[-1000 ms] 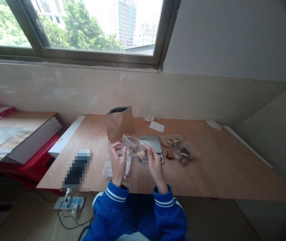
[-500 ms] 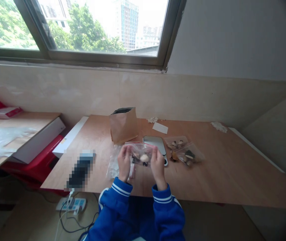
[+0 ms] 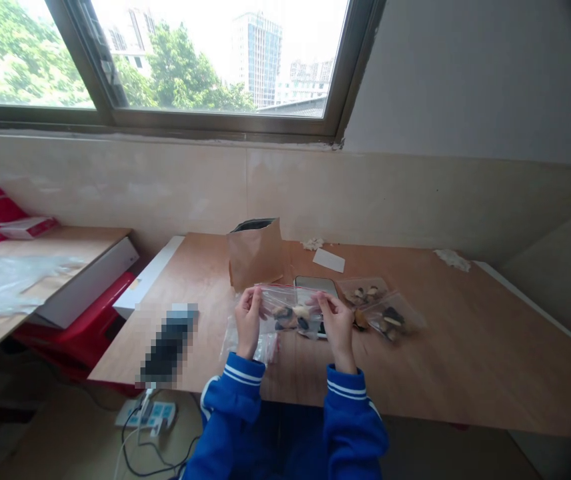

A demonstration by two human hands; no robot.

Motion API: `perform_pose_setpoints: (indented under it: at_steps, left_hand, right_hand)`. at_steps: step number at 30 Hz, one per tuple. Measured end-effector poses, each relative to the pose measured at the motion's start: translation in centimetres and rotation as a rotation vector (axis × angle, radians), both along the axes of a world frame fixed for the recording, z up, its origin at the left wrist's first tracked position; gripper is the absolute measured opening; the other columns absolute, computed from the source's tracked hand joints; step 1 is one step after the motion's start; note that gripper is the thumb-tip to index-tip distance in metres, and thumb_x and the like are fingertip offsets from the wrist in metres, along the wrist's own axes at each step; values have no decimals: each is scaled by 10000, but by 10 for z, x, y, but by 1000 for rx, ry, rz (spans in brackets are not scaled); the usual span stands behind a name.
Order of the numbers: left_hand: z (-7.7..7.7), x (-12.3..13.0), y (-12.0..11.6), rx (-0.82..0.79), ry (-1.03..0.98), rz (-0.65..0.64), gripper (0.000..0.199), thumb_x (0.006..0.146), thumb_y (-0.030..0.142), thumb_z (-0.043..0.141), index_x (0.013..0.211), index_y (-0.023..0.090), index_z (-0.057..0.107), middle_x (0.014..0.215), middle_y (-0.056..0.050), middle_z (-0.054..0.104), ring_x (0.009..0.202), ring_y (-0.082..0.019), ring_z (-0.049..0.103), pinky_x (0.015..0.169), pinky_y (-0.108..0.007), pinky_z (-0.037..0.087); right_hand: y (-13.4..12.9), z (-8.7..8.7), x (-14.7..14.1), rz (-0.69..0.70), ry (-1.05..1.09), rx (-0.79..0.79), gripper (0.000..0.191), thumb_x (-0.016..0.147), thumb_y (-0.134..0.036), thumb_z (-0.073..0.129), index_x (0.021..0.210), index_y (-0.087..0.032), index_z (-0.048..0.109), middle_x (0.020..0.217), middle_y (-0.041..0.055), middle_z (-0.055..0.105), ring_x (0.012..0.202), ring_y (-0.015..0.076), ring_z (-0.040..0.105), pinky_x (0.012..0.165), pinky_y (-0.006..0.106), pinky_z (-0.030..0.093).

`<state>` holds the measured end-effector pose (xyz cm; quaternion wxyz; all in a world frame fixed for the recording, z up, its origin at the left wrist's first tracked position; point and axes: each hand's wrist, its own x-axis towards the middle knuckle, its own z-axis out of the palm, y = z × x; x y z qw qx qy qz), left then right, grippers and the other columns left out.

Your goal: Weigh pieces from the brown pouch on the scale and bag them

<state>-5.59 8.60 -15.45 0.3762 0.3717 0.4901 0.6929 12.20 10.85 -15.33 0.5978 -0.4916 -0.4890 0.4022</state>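
Note:
A clear zip bag point(image 3: 290, 319) with dark and pale pieces inside is stretched between my hands above the table. My left hand point(image 3: 249, 320) pinches its left upper corner, and my right hand point(image 3: 336, 323) pinches the right upper corner. The red-edged top of the bag runs between them. Behind it lies a phone-like object point(image 3: 318, 285), partly hidden. Two more filled clear bags point(image 3: 365, 291) point(image 3: 391, 320) rest to the right, with a brown piece point(image 3: 360, 320) beside them. Under my left hand lie clear bags point(image 3: 265, 348) on the table.
An open brown paper bag point(image 3: 255, 253) stands at the back, near a white card point(image 3: 329, 260). A pixelated dark object point(image 3: 168, 347) lies left on the table point(image 3: 465, 347). The side table point(image 3: 70, 240) holds plastic film point(image 3: 10, 283); below are a red stool point(image 3: 80, 320) and a power strip point(image 3: 150, 417).
My right hand has moved right, away from my left hand, and the bag between them is pulled wider. The whole view has shifted slightly.

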Motion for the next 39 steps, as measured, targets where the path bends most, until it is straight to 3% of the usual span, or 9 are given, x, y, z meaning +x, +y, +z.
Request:
perform_pose_setpoints:
  at_steps: [6,12,18,25,30,33,39]
  left_hand:
    - [-5,8,-8,-49,-27,12,402,787,535,644,896,149,616,696,2,619,509,-97,577,437,-186,444]
    - [-10,17,-18,-89,-12,29,387,813,532,613,901,156,634,729,-10,640,534,-108,584,460,-202,480]
    - [-11,30,-22,-75,66,-36,349,859,509,565,888,167,628,810,-35,657,783,-179,654,667,-272,549]
    - [-16,44,-16,-5,280,91,295,901,459,532,837,182,611,774,-16,637,751,-153,605,711,-253,476]
    - [-11,56,-17,39,174,-101,265,883,437,574,894,179,636,848,-36,665,798,-160,619,738,-255,481]
    - [-8,60,-21,38,128,-172,260,849,427,627,916,178,656,866,-44,684,789,-161,631,719,-250,487]
    - [-7,52,-33,23,45,-92,267,832,431,649,843,165,644,750,-26,682,712,-151,634,677,-245,487]
  right_hand:
    - [-8,-9,19,41,56,-51,449,653,-604,745,750,-168,706,708,92,744,626,236,686,645,363,558]
    - [-23,-11,37,83,-39,-51,455,768,-582,655,939,-170,742,873,103,759,781,252,705,744,372,557]
    - [-29,-22,40,-62,-68,-14,438,830,-571,576,921,-164,708,913,116,749,858,260,696,806,375,537]
    - [-33,-35,35,-266,-14,10,425,826,-567,581,856,-154,674,863,111,737,812,242,683,777,357,520]
    - [-37,-31,36,-369,84,22,429,813,-581,594,861,-159,657,821,95,735,781,228,680,752,330,519]
    - [-40,-28,32,-358,85,-3,455,825,-594,571,897,-155,666,819,101,738,754,230,680,711,321,522]
    - [-49,-21,20,-175,67,-48,439,771,-574,646,898,-159,706,848,103,753,784,249,695,737,344,536]
